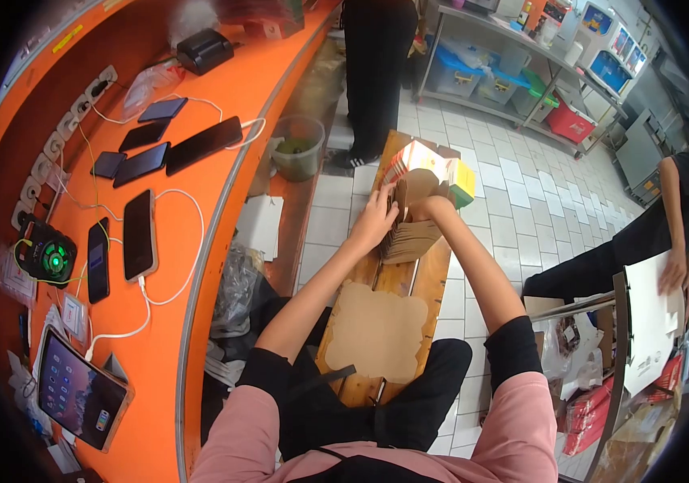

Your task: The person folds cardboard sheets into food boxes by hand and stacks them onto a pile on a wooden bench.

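A stack of brown cardboard blanks (410, 244) with wavy edges stands on the wooden bench (429, 302) in front of me. At the stack's left edge is my left hand (375, 219), its fingers closed against the upright cardboard. My right hand (433, 208) bends in from the other side, fingers curled on a cardboard piece (420, 183) at the top; its fingertips are partly hidden. Nearer to me, a single flat cardboard blank (380, 334) lies between my knees. Behind the stack are a red-and-white carton (418, 154) and a yellow-and-green box (462, 182).
To the left, an orange counter (199, 233) holds several phones, a tablet (78, 390), cables and a small fan (48, 251). A bucket (297, 149) stands beyond it. At right, another person's hand (672, 270) is over a white box (652, 322).
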Tool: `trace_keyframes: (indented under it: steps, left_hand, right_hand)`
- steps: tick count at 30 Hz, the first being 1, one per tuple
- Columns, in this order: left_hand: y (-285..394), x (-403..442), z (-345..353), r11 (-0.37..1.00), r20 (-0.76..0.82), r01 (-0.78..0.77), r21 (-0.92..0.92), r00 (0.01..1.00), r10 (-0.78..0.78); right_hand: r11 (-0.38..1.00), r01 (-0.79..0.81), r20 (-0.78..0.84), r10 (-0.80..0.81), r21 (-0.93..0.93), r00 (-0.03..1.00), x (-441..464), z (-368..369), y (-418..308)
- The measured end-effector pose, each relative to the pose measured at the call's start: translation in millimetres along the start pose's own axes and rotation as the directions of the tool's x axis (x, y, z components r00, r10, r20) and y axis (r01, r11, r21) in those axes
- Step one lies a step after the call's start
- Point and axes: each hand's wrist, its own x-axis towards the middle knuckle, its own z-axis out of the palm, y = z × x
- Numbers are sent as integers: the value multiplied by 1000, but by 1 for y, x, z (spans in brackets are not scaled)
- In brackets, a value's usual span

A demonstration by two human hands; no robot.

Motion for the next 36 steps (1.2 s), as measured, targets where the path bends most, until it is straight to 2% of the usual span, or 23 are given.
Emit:
trace_keyframes:
  steps: [1,3,5,9,10,11,13,15,17,18,19,20,21,22,23,24,25,26,28,29,32,35,36]
  left_hand:
    - [1,0,1,999,-33,15,41,999,-14]
    - [6,-1,6,997,-68,26,78,997,-20]
    - [15,-2,19,925,-318,-101,365,921,226]
    - [26,15,22,979,-307,-46,200,946,107]
    - [20,19,17,979,-307,-46,199,946,107]
    - [14,22,10,971,-271,-34,236,957,99]
    - [23,19,3,971,-232,51,234,973,5]
    - [36,13,11,953,-266,68,296,964,14]
    - [46,11,14,932,-301,78,354,953,35]
    - [51,12,15,817,-356,-89,570,869,344]
    - [55,13,15,619,-328,-194,761,708,625]
    - [57,17,12,619,-327,-196,761,707,626]
    - [57,23,6,538,-151,-339,772,723,674]
    - [59,25,1,455,31,-479,751,713,701]
    - [63,26,1,456,37,-479,750,719,694]
    - [76,30,0,521,231,-421,743,891,391]
    - [84,37,2,558,400,-349,753,916,34]
    - [87,43,3,552,413,-365,749,910,42]
    - [81,61,13,618,528,-247,746,785,-324]
    - [75,70,21,614,537,-262,745,782,-318]
    - [75,82,32,394,485,-401,827,863,-139]
    - [91,69,35,442,341,-237,865,924,-172]
    - [77,77,36,366,425,-367,855,900,-93]
  right_hand:
    - [998,27,-89,-22,50,996,-9,-2,1]
    - [996,51,-105,-43,69,994,-9,0,5]
    - [993,70,-61,-64,98,996,-7,6,9]
    - [963,57,44,-71,263,996,-1,29,24]
    - [940,34,48,-53,338,997,-3,31,30]
    - [844,-15,-10,24,537,1000,-6,32,41]
    - [825,-56,-21,82,562,996,-13,30,49]
    - [797,-129,-44,191,590,981,-14,30,45]
    - [789,-101,-95,198,606,976,-11,26,38]
    - [782,-76,-142,207,618,968,-13,22,38]
    - [781,-80,-144,213,619,966,-26,7,41]
    - [584,28,-197,229,812,953,-45,-17,43]
    - [337,146,-239,256,930,937,-55,-28,44]
    - [574,125,-387,360,809,849,-53,-27,53]
    - [719,3,-418,402,695,815,-58,-19,57]
    - [823,-134,-463,436,552,772,-64,-18,59]
    - [772,-133,-324,407,621,854,-57,-8,60]
    - [714,-147,-179,361,685,915,-50,4,60]
    - [709,-234,-150,434,665,888,-50,19,43]
    - [651,-254,-122,475,715,872,-36,43,45]
    - [579,-273,-93,522,769,848,-23,60,49]
    - [570,-251,-85,497,783,863,-28,59,46]
    - [577,-213,-98,460,789,883,-28,55,46]
